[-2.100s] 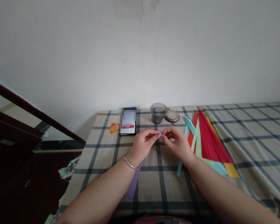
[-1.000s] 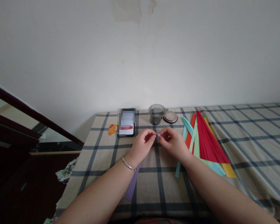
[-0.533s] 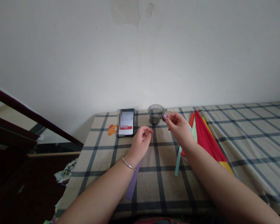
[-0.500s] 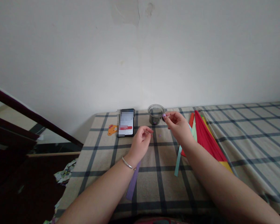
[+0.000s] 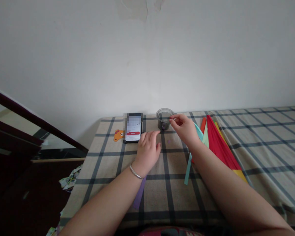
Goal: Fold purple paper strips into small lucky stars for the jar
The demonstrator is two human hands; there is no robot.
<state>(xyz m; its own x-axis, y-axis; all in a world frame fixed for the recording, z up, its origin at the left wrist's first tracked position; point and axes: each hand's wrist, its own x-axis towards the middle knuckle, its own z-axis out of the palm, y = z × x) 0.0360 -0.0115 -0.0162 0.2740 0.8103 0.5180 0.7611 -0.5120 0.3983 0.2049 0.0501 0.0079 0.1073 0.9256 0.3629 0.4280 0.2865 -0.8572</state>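
My right hand [image 5: 183,127] is at the right rim of a clear plastic cup [image 5: 164,123]. Its thumb and index fingertips are slightly apart, with nothing visible between them. Something small and dark purplish shows low in the cup. My left hand [image 5: 148,149], a silver bangle on its wrist, hovers palm down left of the cup; its index finger points toward the cup's base and the hand looks empty. A tiny purple piece [image 5: 168,141] lies on the cloth between the hands. Beneath my left wrist, a purple paper strip [image 5: 139,195] is partly hidden.
A phone [image 5: 134,129] with a lit screen lies behind my left hand, beside an orange bear cutout [image 5: 118,135]. Right of my right forearm are a light-blue strip [image 5: 187,170] and a red and yellow folded piece [image 5: 220,144]. The wall stands close behind the cup.
The purple piece in my right fingertips is no longer visible there, and that hand has shifted slightly left to the cup's rim. My left hand has turned palm down, its index finger extending.
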